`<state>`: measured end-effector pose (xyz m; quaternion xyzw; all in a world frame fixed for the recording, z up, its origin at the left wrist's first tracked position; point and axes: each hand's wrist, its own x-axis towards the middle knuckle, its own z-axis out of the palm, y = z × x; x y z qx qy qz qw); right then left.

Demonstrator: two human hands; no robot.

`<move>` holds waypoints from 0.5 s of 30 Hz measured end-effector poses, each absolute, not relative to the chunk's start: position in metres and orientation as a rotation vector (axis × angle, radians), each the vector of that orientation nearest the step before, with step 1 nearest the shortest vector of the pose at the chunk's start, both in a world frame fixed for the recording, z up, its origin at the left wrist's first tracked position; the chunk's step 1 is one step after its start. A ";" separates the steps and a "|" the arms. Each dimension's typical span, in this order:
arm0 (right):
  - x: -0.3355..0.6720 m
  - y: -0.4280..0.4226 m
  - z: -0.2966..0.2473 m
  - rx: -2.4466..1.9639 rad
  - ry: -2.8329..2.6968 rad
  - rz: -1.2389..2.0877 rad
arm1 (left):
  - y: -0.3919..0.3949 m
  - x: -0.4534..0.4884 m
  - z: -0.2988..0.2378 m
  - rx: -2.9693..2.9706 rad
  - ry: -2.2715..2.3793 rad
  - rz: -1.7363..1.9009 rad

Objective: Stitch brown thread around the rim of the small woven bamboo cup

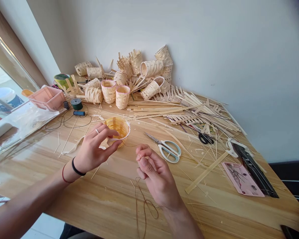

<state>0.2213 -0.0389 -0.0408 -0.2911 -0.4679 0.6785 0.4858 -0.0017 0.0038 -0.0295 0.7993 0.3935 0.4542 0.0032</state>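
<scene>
My left hand (96, 149) grips a small woven bamboo basket (118, 127) with a golden-yellow inside and a pale rim, its fingers wrapped over the near side. A thin brown thread (131, 145) runs from the basket to my right hand (151, 174), whose thumb and fingertips are pinched together on it. Another length of thin brown thread (144, 209) lies looped on the table below that hand. White-handled scissors (168, 151) lie open just beyond my right hand.
Woven bamboo baskets (122, 79) are heaped against the wall behind loose bamboo strips (201, 114). Black-handled scissors (206, 138), thread spools (76, 104), a pink plastic tray (47, 98) and a pink card (241, 179) sit on the wooden table (102, 199). A window lies at left.
</scene>
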 end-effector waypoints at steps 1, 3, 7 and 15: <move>0.221 -0.039 -0.041 -0.705 -1.132 1.651 | 0.004 -0.002 -0.030 2.509 1.229 1.429; 0.220 -0.038 -0.041 -0.715 -1.116 1.641 | 0.004 -0.002 -0.030 2.522 1.210 1.435; 0.219 -0.036 -0.042 -0.807 -1.064 1.590 | 0.006 -0.003 -0.029 2.542 1.193 1.442; 0.216 -0.039 -0.042 -0.966 -1.020 1.667 | 0.007 -0.004 -0.029 2.496 1.318 1.462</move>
